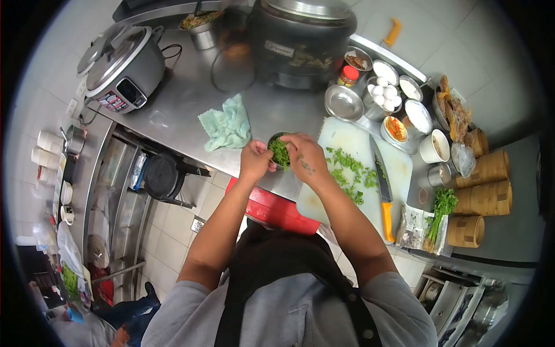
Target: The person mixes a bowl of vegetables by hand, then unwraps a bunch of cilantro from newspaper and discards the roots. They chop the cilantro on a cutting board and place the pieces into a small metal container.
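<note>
A small metal bowl (274,137) of chopped green herbs (280,152) is between my two hands near the counter's front edge. My left hand (256,160) is closed at the bowl's left side, thumb and fingertips by the rim. On the opposite side my right hand (306,157) curls around the rim, its fingertips over the herbs. More chopped herbs (352,173) lie scattered on a white cutting board (338,134) to the right. A knife with a yellow handle (387,221) rests on that board. Left of the bowl sits a crumpled pale green cloth (225,124).
A large black pot (306,55) and a rice cooker (124,69) stand farther back. A steel bowl of eggs (384,93), a red-lidded jar (348,76) and bamboo steamers (485,196) line the right. Another person's leg (130,312) shows at lower left.
</note>
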`<state>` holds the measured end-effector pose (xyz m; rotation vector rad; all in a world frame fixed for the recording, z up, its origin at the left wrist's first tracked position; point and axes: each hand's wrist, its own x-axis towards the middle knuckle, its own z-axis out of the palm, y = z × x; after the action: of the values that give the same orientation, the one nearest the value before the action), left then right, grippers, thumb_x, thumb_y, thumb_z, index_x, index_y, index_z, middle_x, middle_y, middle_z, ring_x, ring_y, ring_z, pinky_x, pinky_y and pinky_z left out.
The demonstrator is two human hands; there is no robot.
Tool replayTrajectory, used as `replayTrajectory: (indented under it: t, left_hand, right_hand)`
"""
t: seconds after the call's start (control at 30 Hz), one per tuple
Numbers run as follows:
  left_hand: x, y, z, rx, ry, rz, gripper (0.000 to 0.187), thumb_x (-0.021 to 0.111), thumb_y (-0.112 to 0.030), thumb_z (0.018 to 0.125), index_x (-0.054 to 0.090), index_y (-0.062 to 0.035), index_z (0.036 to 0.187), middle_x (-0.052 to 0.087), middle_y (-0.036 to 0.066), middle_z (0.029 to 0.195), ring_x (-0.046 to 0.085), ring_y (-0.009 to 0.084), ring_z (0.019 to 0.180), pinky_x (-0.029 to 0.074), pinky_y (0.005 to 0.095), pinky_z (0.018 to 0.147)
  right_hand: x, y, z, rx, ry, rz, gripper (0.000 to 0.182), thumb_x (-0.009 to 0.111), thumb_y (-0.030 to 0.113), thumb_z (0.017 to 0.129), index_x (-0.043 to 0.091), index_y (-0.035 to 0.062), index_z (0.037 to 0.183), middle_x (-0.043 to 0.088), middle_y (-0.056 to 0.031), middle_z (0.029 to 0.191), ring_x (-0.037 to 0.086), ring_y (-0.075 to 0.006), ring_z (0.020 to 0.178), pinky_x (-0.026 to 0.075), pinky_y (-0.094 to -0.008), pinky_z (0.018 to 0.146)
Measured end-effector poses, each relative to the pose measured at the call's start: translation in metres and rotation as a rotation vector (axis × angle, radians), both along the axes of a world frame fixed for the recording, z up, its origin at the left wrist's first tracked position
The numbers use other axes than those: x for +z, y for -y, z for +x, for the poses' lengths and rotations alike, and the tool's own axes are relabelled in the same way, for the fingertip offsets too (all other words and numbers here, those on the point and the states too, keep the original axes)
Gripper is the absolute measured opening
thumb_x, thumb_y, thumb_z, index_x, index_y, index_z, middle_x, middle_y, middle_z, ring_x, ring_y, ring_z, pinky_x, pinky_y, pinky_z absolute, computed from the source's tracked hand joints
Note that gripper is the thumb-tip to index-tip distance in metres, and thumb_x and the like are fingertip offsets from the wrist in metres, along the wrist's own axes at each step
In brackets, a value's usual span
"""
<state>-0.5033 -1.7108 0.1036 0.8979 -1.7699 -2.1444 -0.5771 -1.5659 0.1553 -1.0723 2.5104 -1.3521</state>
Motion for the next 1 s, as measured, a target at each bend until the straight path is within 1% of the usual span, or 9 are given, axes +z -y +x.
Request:
replayTrajectory:
  t: [0.1, 0.23, 0.33, 0.43, 0.5, 0.63, 0.7, 0.8, 1.0]
  left_hand:
    - [-0.009, 0.000, -0.003, 0.011, -0.017, 0.033, 0.023, 0.056, 0.002, 0.082, 0.046, 0.0018, 0.102, 0.058, 0.011, 0.078, 0.063, 0.0199, 0.054, 0.059, 0.0338, 0.049]
    - [-0.024, 0.004, 0.000, 0.034, -0.045, 0.099, 0.023, 0.058, 0.000, 0.085, 0.048, 0.0018, 0.105, 0.058, 0.009, 0.081, 0.062, 0.0187, 0.055, 0.058, 0.0330, 0.047]
    - [-0.007, -0.006, 0.009, 0.119, 0.015, -0.272, 0.021, 0.061, -0.002, 0.087, 0.052, -0.0011, 0.106, 0.060, 0.007, 0.084, 0.063, 0.0166, 0.065, 0.056, 0.0288, 0.056]
    - [0.017, -0.033, 0.010, 0.079, -0.322, -0.617, 0.022, 0.063, -0.003, 0.087, 0.057, -0.0036, 0.107, 0.062, 0.006, 0.092, 0.064, 0.0150, 0.082, 0.054, 0.0281, 0.070]
    - [0.042, -0.076, 0.001, -0.303, -0.290, -0.756, 0.024, 0.064, -0.006, 0.086, 0.060, -0.0024, 0.110, 0.062, 0.010, 0.106, 0.063, 0.0217, 0.094, 0.053, 0.0339, 0.079]
    - [0.026, -0.135, -0.037, -0.506, -0.417, -0.988, 0.046, 0.065, -0.009, 0.085, 0.057, -0.0073, 0.130, 0.052, 0.018, 0.135, 0.048, 0.0350, 0.127, 0.038, 0.0491, 0.106]
    - [0.063, -0.171, -0.041, -0.725, -0.475, -1.130, 0.049, 0.064, -0.022, 0.088, 0.055, -0.0104, 0.135, 0.041, 0.017, 0.147, 0.033, 0.0372, 0.140, 0.021, 0.0588, 0.114]
    - [0.076, -0.215, -0.041, -0.963, -0.526, -1.153, 0.057, 0.058, -0.039, 0.093, 0.047, -0.0150, 0.144, 0.023, 0.016, 0.159, 0.016, 0.0384, 0.148, 0.006, 0.0652, 0.115]
    - [0.042, -0.254, -0.047, -1.093, -0.499, -1.253, 0.067, 0.048, -0.058, 0.094, 0.038, -0.0226, 0.150, 0.005, 0.013, 0.164, 0.000, 0.0375, 0.150, -0.004, 0.0692, 0.112]
  right_hand:
    - [-0.017, -0.013, -0.004, 0.101, -0.105, -0.042, 0.021, 0.060, 0.002, 0.084, 0.066, 0.0045, 0.104, 0.065, -0.0161, 0.097, 0.062, -0.0361, 0.097, 0.050, -0.0410, 0.087]
    - [0.003, -0.043, 0.009, -0.045, 0.149, -0.211, 0.018, 0.065, 0.001, 0.081, 0.064, 0.0053, 0.099, 0.062, -0.0132, 0.093, 0.061, -0.0343, 0.090, 0.049, -0.0409, 0.079]
    - [-0.001, -0.097, 0.012, -0.103, -0.111, -0.138, 0.019, 0.068, 0.001, 0.079, 0.062, 0.0072, 0.096, 0.060, -0.0135, 0.090, 0.059, -0.0340, 0.085, 0.049, -0.0420, 0.074]
    - [-0.038, -0.186, 0.018, -0.408, -0.273, -0.020, 0.022, 0.071, 0.004, 0.077, 0.061, 0.0082, 0.097, 0.060, -0.0148, 0.090, 0.059, -0.0354, 0.087, 0.048, -0.0419, 0.079]
    - [-0.044, -0.243, 0.028, -0.637, -0.415, 0.250, 0.030, 0.072, 0.006, 0.076, 0.058, 0.0054, 0.103, 0.059, -0.0170, 0.096, 0.057, -0.0365, 0.092, 0.046, -0.0461, 0.082]
    - [-0.069, -0.306, 0.053, -0.859, -0.239, 0.684, 0.036, 0.070, 0.017, 0.076, 0.057, 0.0042, 0.107, 0.058, -0.0168, 0.101, 0.056, -0.0354, 0.098, 0.045, -0.0460, 0.084]
    - [-0.074, -0.314, 0.052, -0.873, -0.204, 0.657, 0.038, 0.070, 0.020, 0.077, 0.057, 0.0036, 0.108, 0.058, -0.0165, 0.101, 0.057, -0.0353, 0.098, 0.045, -0.0457, 0.084]
    - [-0.065, -0.309, 0.054, -0.808, -0.115, 0.625, 0.039, 0.071, 0.013, 0.076, 0.058, 0.0012, 0.111, 0.058, -0.0186, 0.105, 0.057, -0.0390, 0.098, 0.046, -0.0476, 0.085]
    - [0.005, -0.288, 0.087, -0.759, -0.021, 0.533, 0.036, 0.070, 0.013, 0.079, 0.058, 0.0007, 0.111, 0.056, -0.0179, 0.103, 0.060, -0.0393, 0.092, 0.051, -0.0481, 0.077]
